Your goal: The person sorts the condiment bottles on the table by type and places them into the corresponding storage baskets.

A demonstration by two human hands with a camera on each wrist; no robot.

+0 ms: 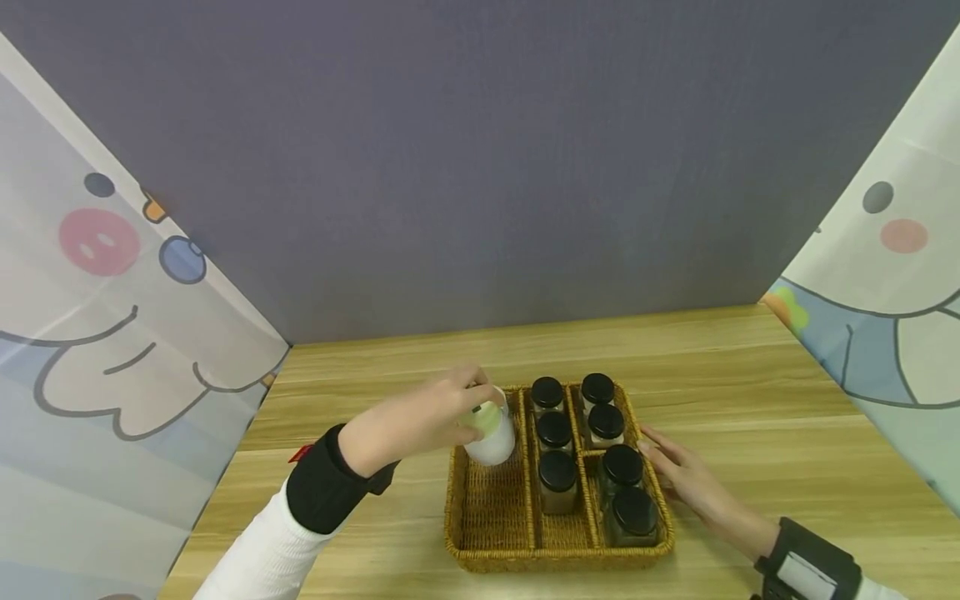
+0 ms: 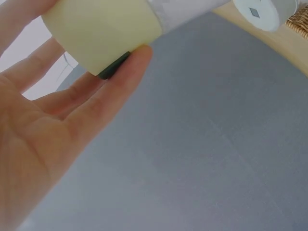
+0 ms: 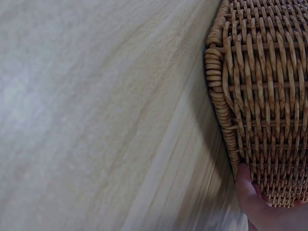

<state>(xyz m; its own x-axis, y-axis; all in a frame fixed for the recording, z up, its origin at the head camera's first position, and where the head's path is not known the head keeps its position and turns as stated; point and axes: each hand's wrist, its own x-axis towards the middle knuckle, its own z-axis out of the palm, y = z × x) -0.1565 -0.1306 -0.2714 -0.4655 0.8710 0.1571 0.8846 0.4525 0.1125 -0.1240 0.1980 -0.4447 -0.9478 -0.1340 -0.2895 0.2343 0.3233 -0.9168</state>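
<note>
In the head view my left hand (image 1: 447, 408) holds a white container with a pale yellow-green lid (image 1: 486, 419) over the left compartment of a wicker basket (image 1: 480, 560). In the left wrist view, the fingers of the left hand (image 2: 57, 110) grip that lid (image 2: 103, 31), which has a dark green tab (image 2: 114, 66). Another white container (image 2: 262, 13) with a small diamond mark shows by the basket. My right hand (image 1: 693, 483) rests against the basket's right outer side. In the right wrist view, its fingers (image 3: 245, 187) touch the woven wall (image 3: 264, 91) low down.
Several black-lidded jars (image 1: 557, 472) stand in the basket's middle and right compartments. The basket sits on a wooden table (image 1: 360, 517). A grey panel (image 1: 480, 183) rises behind, and cartoon-printed sheets (image 1: 97, 333) flank both sides. A small red item (image 1: 301, 452) lies beside the left forearm.
</note>
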